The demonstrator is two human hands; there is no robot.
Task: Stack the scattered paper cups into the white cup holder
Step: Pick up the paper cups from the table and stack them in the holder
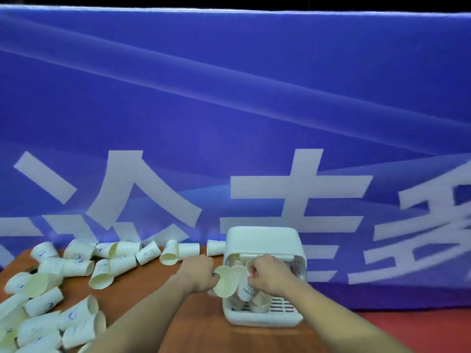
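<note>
You have 1 white cup holder (pixel 265 240) on the table (pixel 142 296), and 2 hands at it: your left hand (pixel 197 272) and your right hand (pixel 267 272). Your left hand holds 1 paper cup (pixel 225 281) by its rim; your right hand holds 1 more, the printed cup (pixel 246 289), at the holder's opening. Below them, on the holder's slotted floor, you can make out about 2 more cups (pixel 261 303), though blur makes that count unsure. To your left lies 1 loose scatter of paper cups (pixel 76 266), roughly 25 of them on their sides; the exact number cannot be told where they overlap at the edge. Behind stands 1 blue banner (pixel 229 98).
</note>
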